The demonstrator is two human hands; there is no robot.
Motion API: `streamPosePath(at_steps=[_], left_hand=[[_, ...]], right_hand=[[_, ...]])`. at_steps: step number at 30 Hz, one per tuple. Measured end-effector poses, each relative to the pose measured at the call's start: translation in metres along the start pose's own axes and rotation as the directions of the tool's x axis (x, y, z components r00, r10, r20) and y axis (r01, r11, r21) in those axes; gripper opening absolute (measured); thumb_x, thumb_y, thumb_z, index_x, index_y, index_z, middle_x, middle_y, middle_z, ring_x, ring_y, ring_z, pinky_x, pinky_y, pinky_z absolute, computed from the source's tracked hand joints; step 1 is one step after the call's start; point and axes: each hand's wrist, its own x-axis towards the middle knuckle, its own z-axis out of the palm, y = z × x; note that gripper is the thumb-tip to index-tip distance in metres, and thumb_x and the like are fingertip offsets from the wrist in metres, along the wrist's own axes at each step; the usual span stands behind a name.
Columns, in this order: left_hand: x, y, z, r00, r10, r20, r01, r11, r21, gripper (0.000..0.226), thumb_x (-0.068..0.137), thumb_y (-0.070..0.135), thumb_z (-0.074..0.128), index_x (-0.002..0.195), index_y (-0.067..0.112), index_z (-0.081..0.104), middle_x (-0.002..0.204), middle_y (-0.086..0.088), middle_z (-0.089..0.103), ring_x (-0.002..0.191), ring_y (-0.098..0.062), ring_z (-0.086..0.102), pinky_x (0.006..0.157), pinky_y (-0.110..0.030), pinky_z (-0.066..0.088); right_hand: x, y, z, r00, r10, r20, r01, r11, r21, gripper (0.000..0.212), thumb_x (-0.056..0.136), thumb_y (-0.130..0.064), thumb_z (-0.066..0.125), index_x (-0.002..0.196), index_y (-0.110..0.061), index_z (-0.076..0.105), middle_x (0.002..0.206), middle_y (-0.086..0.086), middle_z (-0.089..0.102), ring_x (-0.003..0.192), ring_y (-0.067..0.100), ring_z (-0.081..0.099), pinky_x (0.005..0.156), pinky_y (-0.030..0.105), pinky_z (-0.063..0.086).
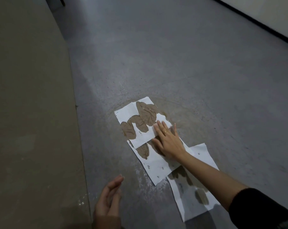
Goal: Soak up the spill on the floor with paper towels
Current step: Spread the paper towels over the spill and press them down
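So you've got three white paper towels [158, 142] laid out on the grey floor [197, 66], overlapping in a rough diagonal chain that runs from mid-frame down toward your right arm. The far towel [140, 119] is the wettest: big tan-brown blotches have soaked through it, wrinkled and clinging to the floor, with only its left corner and lower part showing dry white. The middle towel [154, 167] has a brown patch near its top edge plus some small specks, and the near towel [194, 192] has a darker smear running down its middle, partly under your forearm.

The spill [178, 108] itself shows as a faint brownish, glossy ring on the floor just past and to the right of the far towel, so the towels sit right on its near-left part. There's also a wet, sparkly sheen on the floor [143, 180] beside the middle towel's left edge.

Your right hand [168, 139] lies flat, palm down, on the spot where the far and middle towels overlap; its fingers [159, 128] are straight and spread, pressing rather than grabbing. There's a ring on one of them.

Your left hand [108, 200] is off the towels, hovering low near the bottom of the frame with the fingers relaxed, loosely together and holding nothing.

A dull olive-beige surface [27, 113] fills the left side of the view, and a pale wall with a dark baseboard [255, 23] cuts across the top right corner.
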Motion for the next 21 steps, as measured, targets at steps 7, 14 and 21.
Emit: streamPosePath(at_steps=[7,14,21], left_hand=[[-0.006,-0.011,0.003,0.998,-0.025,0.066,0.02,0.997,0.068,0.053,0.091,-0.012,0.048,0.085,0.032,0.077,0.102,0.008,0.074,0.09,0.007,0.066,0.079,-0.008,0.048],[-0.013,-0.005,0.0,0.995,0.003,0.097,-0.013,0.995,0.102,0.038,0.091,-0.014,0.045,0.096,0.014,0.07,0.099,0.001,0.074,0.084,0.007,0.067,0.072,-0.006,0.047],[-0.022,0.001,-0.003,0.996,-0.028,0.086,0.018,0.993,0.113,0.053,0.094,-0.009,0.044,0.089,0.035,0.073,0.088,0.007,0.076,0.08,0.003,0.067,0.079,-0.027,0.045]], right_hand=[[-0.015,0.037,-0.001,0.996,-0.024,0.085,0.026,0.999,-0.026,0.092,0.081,-0.07,-0.018,0.155,-0.023,0.008,0.162,-0.002,0.0,0.15,0.018,0.0,0.114,0.058,-0.012],[-0.015,0.04,-0.009,0.995,0.003,0.096,0.003,0.998,-0.064,0.085,0.082,-0.067,-0.013,0.154,-0.029,0.01,0.162,-0.007,0.006,0.149,0.014,0.004,0.118,0.056,-0.005],[-0.01,0.041,-0.014,0.996,0.006,0.086,-0.004,1.0,-0.027,0.111,0.066,-0.074,-0.033,0.154,-0.025,0.014,0.162,-0.006,0.011,0.149,0.014,0.006,0.118,0.054,-0.008]])
